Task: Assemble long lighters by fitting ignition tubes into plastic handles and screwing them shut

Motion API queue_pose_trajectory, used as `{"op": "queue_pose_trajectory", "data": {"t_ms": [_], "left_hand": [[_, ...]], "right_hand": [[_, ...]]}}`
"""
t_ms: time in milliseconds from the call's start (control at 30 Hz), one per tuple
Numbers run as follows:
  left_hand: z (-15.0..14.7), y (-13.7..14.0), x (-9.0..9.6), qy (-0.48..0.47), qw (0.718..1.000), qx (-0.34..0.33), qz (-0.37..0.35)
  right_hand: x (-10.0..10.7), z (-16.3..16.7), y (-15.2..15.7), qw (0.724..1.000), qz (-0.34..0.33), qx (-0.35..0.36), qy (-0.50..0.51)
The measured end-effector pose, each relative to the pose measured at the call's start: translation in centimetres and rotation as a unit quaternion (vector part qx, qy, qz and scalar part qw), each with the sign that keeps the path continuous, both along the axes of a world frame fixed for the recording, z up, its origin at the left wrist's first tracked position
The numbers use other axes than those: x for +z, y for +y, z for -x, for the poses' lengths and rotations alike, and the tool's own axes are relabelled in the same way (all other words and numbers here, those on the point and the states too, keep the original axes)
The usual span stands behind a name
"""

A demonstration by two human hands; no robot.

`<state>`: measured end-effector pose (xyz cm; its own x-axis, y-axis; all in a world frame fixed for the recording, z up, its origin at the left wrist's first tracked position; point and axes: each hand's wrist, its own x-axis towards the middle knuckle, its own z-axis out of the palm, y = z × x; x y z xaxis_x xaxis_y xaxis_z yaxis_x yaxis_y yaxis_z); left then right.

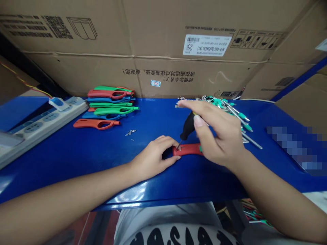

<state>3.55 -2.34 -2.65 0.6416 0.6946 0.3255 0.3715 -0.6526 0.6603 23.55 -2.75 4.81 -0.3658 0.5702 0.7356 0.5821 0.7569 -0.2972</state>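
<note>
A red lighter casing lies flat on the blue table, its right part hidden behind my right hand. My left hand pinches the casing's left end between thumb and fingers. In my right hand is a screwdriver with a black handle, gripped between thumb and fingers with the index finger stretched along its top. The thin shaft slants down and its tip meets the casing near the left end. A bit of green shows at the casing's right side. Several small screws lie loose to the upper left.
Red, green and blue lighter casings are piled at the back left, near a white power strip. Metal rods with green parts lie at the back right. A large cardboard sheet stands behind the table.
</note>
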Motion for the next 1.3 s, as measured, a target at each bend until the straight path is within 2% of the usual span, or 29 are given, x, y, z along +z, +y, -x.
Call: {"op": "queue_pose_trajectory", "data": {"t_ms": [67, 133, 233, 333, 433, 500, 567, 633, 700, 767, 867, 967, 1067, 1133, 1200, 1300], "left_hand": [[0.0, 0.0, 0.0, 0.003, 1.0, -0.001, 0.002], [0.0, 0.0, 0.0, 0.004, 1.0, 0.001, -0.005], [-0.1, 0.0, -0.2, -0.001, 1.0, 0.005, -0.017], [-0.1, 0.0, -0.4, -0.009, 1.0, 0.01, -0.027], [-0.2, 0.1, -0.5, -0.011, 0.999, 0.012, -0.031], [-0.2, 0.0, -0.5, -0.011, 0.999, 0.013, -0.029], [-0.2, 0.0, -0.4, -0.012, 1.0, 0.013, -0.025], [-0.2, 0.0, -0.2, -0.008, 1.0, 0.012, -0.015], [-0.1, -0.1, 0.0, 0.0, 1.0, 0.01, -0.003], [-0.2, -0.1, 0.0, 0.004, 1.0, 0.011, 0.0], [-0.2, -0.1, 0.1, 0.004, 1.0, 0.016, -0.004], [-0.3, -0.2, 0.1, 0.003, 1.0, 0.018, -0.016], [-0.3, -0.2, 0.0, 0.003, 1.0, 0.013, -0.024], [-0.3, -0.3, -0.1, 0.002, 0.999, 0.015, -0.03], [-0.3, -0.3, -0.1, 0.013, 0.999, 0.017, -0.037], [-0.2, -0.4, 0.7, 0.07, 0.997, 0.004, -0.034]], "right_hand": [[0.2, -0.1, -0.1, 0.997, 0.056, 0.05, 0.023], [0.4, -0.1, -0.1, 0.995, 0.066, 0.076, 0.023], [0.8, -0.1, -0.1, 0.998, 0.009, 0.059, -0.023], [0.9, 0.2, -0.3, 0.995, -0.05, 0.001, -0.089], [0.6, 0.6, -0.5, 0.985, -0.088, -0.057, -0.136], [0.3, 0.9, -0.7, 0.984, -0.093, -0.059, -0.141], [0.3, 0.9, -0.9, 0.993, -0.063, -0.018, -0.1], [0.6, 0.7, -1.0, 0.997, 0.019, 0.061, -0.042], [1.0, 0.3, -0.8, 0.986, 0.108, 0.129, -0.005], [1.4, -0.2, -0.6, 0.98, 0.136, 0.145, 0.007], [1.4, -0.5, -0.2, 0.994, 0.049, 0.094, -0.006], [1.1, -0.1, -0.2, 0.995, -0.038, 0.055, -0.067], [0.8, 0.7, -0.7, 0.989, -0.081, 0.04, -0.115], [0.7, 1.0, -0.9, 0.99, -0.086, 0.021, -0.111], [0.8, 1.1, -1.0, 0.996, -0.038, 0.015, -0.079], [1.7, 0.3, -0.4, 0.993, 0.112, 0.045, -0.018]]}}
